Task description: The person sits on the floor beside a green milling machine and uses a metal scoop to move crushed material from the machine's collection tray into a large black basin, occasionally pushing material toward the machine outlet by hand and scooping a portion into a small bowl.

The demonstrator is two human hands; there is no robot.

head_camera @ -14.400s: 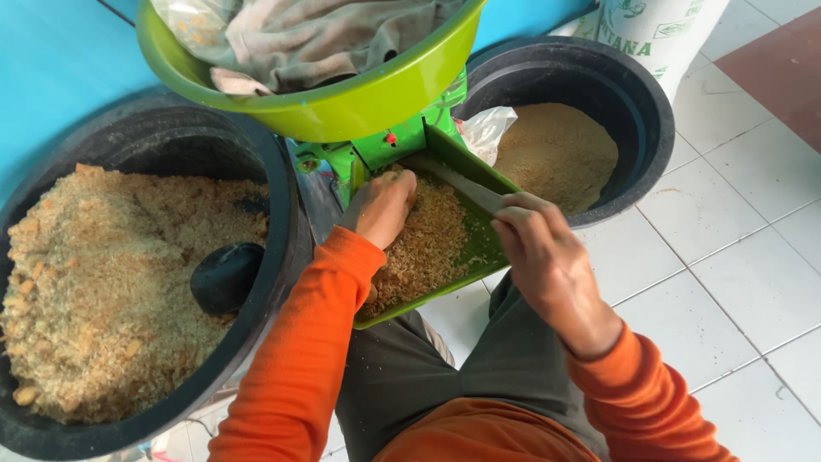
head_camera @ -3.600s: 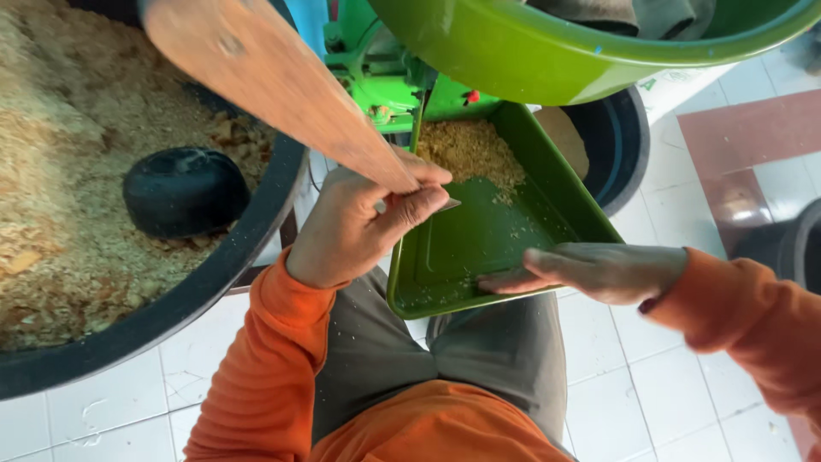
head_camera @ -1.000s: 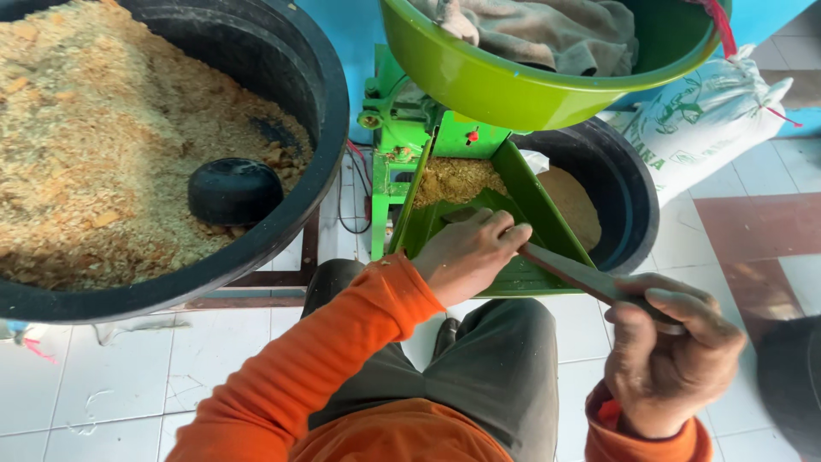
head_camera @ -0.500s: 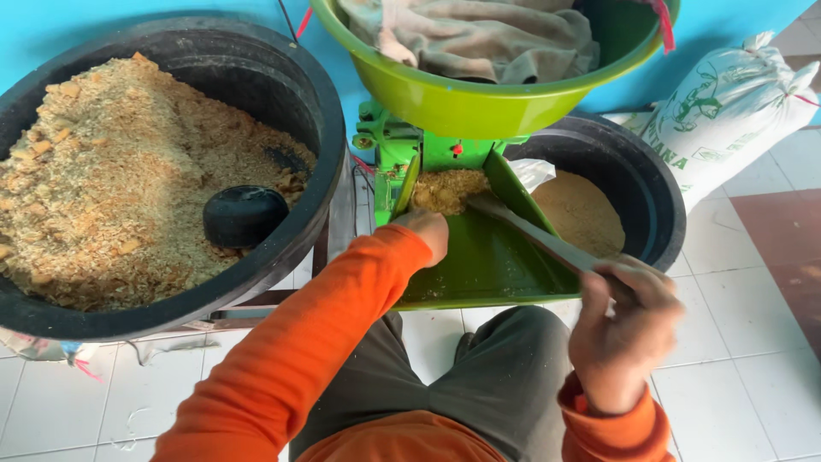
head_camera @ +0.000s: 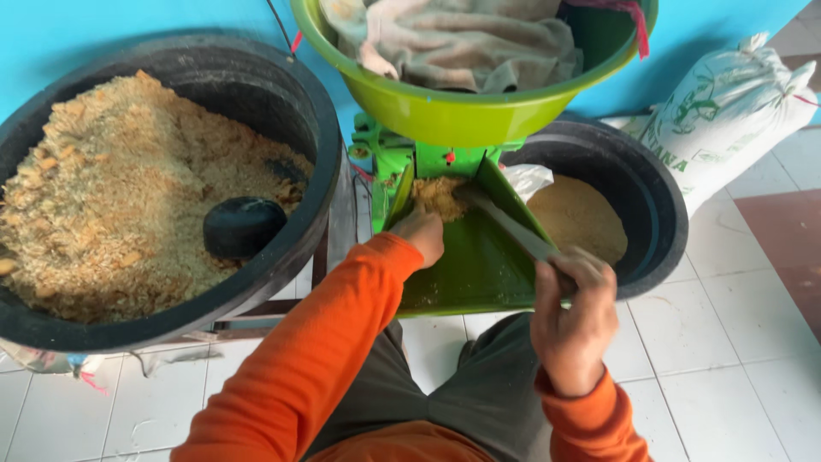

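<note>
My right hand point(head_camera: 571, 321) is closed around the handle of a flat wooden paddle point(head_camera: 505, 227), whose blade runs up the green chute point(head_camera: 462, 274) to the heap of ground meal point(head_camera: 438, 195) at its top. My left hand point(head_camera: 421, 235) lies on the chute just below that heap, fingers curled loosely and touching the meal; I cannot tell whether it grips any.

The biggest container is the black tub point(head_camera: 291, 111) to my left, piled nearly to the rim with coarse tan crumbly feed point(head_camera: 111, 205). A black scoop point(head_camera: 242, 227) sits half sunk in it near the tub's right wall.

Above the chute sits the lime green basin point(head_camera: 462, 115), holding a crumpled grey-beige cloth point(head_camera: 466, 43).

To my right, behind the chute, stands a smaller black tub point(head_camera: 658, 205) with a level layer of finer brown meal point(head_camera: 580, 224) at its bottom. A bit of white plastic point(head_camera: 526, 178) lies on its near rim.

A white sack point(head_camera: 731, 107) leans against the blue wall, just beside that tub, on the tiled floor point(head_camera: 735, 342).
</note>
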